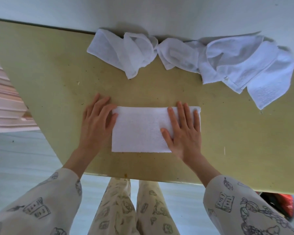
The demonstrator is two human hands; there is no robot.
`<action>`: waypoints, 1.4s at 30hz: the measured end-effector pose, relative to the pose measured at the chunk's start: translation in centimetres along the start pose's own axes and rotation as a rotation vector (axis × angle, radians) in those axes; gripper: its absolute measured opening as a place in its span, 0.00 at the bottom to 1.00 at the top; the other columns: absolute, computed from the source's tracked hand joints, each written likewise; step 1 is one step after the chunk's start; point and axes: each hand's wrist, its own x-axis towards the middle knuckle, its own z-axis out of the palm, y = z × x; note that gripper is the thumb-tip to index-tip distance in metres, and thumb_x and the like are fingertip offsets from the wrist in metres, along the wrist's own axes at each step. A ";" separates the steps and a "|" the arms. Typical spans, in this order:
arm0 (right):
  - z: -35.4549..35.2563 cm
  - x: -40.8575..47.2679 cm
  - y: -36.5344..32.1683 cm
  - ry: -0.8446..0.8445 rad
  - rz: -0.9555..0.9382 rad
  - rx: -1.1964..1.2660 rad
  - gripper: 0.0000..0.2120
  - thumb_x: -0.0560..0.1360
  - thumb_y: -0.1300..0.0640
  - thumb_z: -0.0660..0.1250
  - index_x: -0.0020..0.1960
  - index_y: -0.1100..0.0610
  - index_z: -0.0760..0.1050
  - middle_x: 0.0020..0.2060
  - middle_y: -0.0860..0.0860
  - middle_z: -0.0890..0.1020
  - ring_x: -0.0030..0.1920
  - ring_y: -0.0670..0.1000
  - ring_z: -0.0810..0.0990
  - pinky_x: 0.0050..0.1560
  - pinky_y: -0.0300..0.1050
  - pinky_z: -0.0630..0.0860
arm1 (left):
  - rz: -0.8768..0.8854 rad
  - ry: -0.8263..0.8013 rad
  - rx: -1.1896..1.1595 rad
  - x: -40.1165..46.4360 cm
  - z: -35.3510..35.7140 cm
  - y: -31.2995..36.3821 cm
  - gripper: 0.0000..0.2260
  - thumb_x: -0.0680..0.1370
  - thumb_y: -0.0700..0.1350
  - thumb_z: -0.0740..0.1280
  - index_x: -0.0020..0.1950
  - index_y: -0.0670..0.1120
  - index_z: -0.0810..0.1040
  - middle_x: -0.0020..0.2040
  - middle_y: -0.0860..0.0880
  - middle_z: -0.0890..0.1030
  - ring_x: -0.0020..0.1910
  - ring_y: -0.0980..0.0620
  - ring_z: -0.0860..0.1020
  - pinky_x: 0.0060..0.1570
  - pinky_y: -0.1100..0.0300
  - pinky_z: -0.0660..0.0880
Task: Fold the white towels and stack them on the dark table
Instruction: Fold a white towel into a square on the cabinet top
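A folded white towel [139,129] lies flat as a neat rectangle on the olive-tan table [58,78], near its front edge. My right hand [183,131] lies flat on the towel's right part with straight, spread fingers. My left hand [97,121] rests on the table at the towel's left edge, its thumb and fingertips touching that edge. A heap of unfolded white towels [241,65] sprawls along the table's far edge at the right. Another crumpled white towel [124,51] lies to its left.
A pale wall [143,12] rises right behind the table's far edge. A pink ribbed object [5,106] stands off the table's left side. Something red and black [285,206] sits on the floor under the table's right end. My legs stand at the front edge.
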 end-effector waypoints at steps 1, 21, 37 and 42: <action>0.0 0.0 0.0 0.002 0.000 0.000 0.30 0.77 0.40 0.48 0.75 0.54 0.55 0.74 0.59 0.60 0.74 0.57 0.54 0.73 0.59 0.50 | -0.005 0.022 -0.002 0.3 -0.1 0.2 0.10 0.77 0.47 0.62 0.52 0.42 0.77 0.61 0.43 0.76 0.67 0.43 0.66 0.64 0.48 0.63; -0.5 0.0 -0.3 -0.017 0.010 0.012 0.30 0.77 0.40 0.49 0.74 0.55 0.57 0.73 0.59 0.61 0.74 0.56 0.54 0.72 0.59 0.49 | -0.182 -0.073 -0.141 3.1 -2.1 1.9 0.03 0.74 0.44 0.68 0.43 0.45 0.79 0.47 0.51 0.80 0.56 0.49 0.68 0.54 0.60 0.60; -0.4 0.0 -0.2 -0.001 0.014 0.019 0.29 0.78 0.40 0.48 0.74 0.55 0.55 0.73 0.60 0.61 0.74 0.56 0.54 0.73 0.58 0.48 | -0.158 0.005 -0.003 2.0 -1.7 3.5 0.11 0.76 0.38 0.61 0.58 0.41 0.73 0.57 0.40 0.74 0.57 0.40 0.69 0.54 0.48 0.66; -1.8 0.1 -3.3 0.146 0.008 0.200 0.26 0.80 0.45 0.45 0.74 0.57 0.55 0.74 0.58 0.58 0.75 0.55 0.53 0.74 0.57 0.45 | 0.134 -0.063 0.070 -1.9 1.4 7.7 0.17 0.78 0.43 0.54 0.67 0.44 0.66 0.68 0.42 0.68 0.70 0.42 0.61 0.68 0.44 0.58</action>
